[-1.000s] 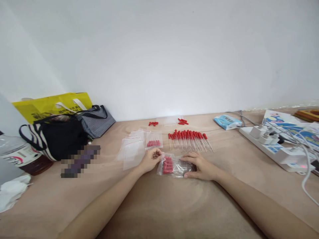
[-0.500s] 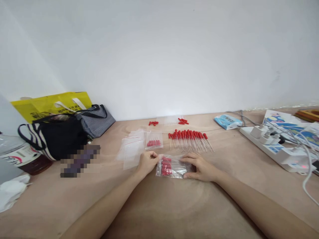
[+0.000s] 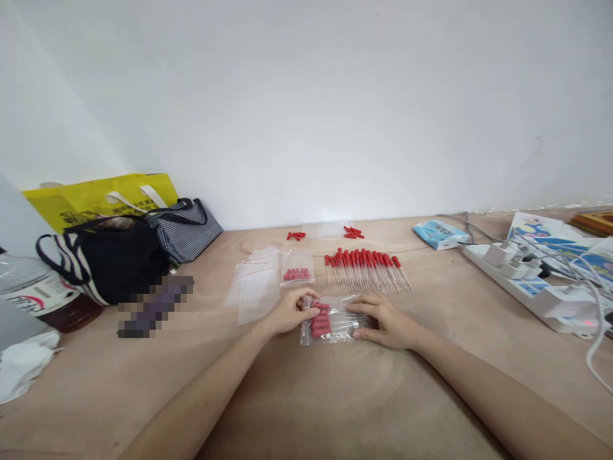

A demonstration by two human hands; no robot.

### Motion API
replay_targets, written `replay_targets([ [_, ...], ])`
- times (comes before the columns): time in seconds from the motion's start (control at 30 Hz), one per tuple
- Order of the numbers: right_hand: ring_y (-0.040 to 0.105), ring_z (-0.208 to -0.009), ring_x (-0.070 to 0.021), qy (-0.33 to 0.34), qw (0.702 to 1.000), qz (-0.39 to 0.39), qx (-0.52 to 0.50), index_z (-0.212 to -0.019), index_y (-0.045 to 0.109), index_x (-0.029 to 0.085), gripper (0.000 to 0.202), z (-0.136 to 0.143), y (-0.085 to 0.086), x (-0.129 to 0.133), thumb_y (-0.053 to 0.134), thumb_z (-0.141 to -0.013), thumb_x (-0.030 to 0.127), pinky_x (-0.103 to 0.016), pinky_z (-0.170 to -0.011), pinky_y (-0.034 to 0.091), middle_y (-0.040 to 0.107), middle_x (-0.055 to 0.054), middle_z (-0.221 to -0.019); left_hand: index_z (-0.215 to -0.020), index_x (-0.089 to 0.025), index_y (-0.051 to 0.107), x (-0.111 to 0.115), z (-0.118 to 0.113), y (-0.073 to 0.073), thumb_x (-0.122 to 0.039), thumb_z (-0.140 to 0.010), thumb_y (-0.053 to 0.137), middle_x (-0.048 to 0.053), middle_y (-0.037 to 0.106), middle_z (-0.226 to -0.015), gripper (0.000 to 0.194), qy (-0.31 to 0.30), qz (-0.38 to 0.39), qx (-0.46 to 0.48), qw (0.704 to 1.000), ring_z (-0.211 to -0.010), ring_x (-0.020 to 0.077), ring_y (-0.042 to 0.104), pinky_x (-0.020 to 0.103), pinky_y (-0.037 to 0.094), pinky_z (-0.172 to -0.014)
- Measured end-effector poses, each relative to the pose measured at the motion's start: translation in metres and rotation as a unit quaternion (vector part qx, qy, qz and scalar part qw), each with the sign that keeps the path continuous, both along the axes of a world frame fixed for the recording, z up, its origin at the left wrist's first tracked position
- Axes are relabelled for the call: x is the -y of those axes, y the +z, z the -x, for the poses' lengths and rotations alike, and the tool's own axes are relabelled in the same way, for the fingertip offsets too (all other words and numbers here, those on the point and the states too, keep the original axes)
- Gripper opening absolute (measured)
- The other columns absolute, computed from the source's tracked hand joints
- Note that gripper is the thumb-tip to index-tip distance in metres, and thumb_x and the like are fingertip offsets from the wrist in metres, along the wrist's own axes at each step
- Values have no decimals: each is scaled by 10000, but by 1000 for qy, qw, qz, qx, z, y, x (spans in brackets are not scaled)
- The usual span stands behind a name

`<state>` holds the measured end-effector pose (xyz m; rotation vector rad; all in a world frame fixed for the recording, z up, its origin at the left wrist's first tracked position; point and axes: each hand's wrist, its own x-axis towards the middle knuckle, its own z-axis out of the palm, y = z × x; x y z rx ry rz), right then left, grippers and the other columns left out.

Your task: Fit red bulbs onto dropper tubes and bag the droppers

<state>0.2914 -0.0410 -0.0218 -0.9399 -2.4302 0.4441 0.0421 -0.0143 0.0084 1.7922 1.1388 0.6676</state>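
A clear zip-lock bag (image 3: 341,332) lies in front of me, holding several glass droppers with red rubber bulbs (image 3: 320,324) toward its left end. My left hand (image 3: 293,311) is closed on the bag's left part, thumb and fingers at the upper bulbs. Around the right end, my right hand (image 3: 383,321) grips the bag with fingers above and thumb below. Just beyond my right hand is a row of loose red-bulb droppers (image 3: 366,265). A second filled bag (image 3: 297,268) and several flat clear bags (image 3: 256,281) lie beyond my left hand.
Small red bulb piles (image 3: 295,236) lie near the wall, with clear items between them. A tissue pack (image 3: 439,234) and a power strip (image 3: 507,281) with cables are on the right. Bags (image 3: 115,255) and a bottle (image 3: 52,297) stand on the left.
My left hand has shifted right from the bag's upper left corner onto the bulbs, its thumb now over them. My right hand stays at the right end.
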Motion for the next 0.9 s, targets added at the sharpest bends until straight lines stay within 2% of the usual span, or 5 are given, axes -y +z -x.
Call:
replay_targets([
  [0.13,471,-1036,-226,1,1000,0,-2,-1164,495,195,488,0,-1,0,508,-769,480,-391,-877,371,517,-110,-1138,-817,-159,513,1,0,-2,-291,-669,623,-39,477,-695,227,-10,16,38,999,-569,70,453,185,366,-542],
  [0.3,484,-1017,-220,6,1000,-3,-1,-1171,489,193,489,0,-2,-1,504,-772,477,-386,-868,382,531,-107,-1113,-819,-187,481,5,2,4,-271,-608,704,-30,504,-851,317,-71,136,117,981,-611,55,489,200,394,-597],
  [0.57,463,-1059,-233,13,1000,-6,-5,-1162,500,194,503,1,-2,1,515,-757,493,-396,-891,371,514,-114,-1143,-891,-163,664,6,2,18,-357,-637,691,-13,586,-680,321,-233,263,1,936,-504,47,433,170,345,-493],
  [0.73,459,-1065,-229,6,1000,12,-11,-1191,472,198,509,0,2,2,498,-772,485,-394,-896,370,501,-114,-1165,-788,-149,671,17,16,19,-330,-597,720,17,634,-756,267,-147,174,4,974,-709,120,552,195,410,-640],
  [0.9,454,-1067,-220,0,999,22,-23,-1225,430,200,498,0,7,2,459,-803,464,-385,-891,379,491,-111,-1175,-678,-143,631,24,53,24,-279,-514,766,19,644,-750,252,-7,182,41,982,-800,171,586,227,442,-670],
])
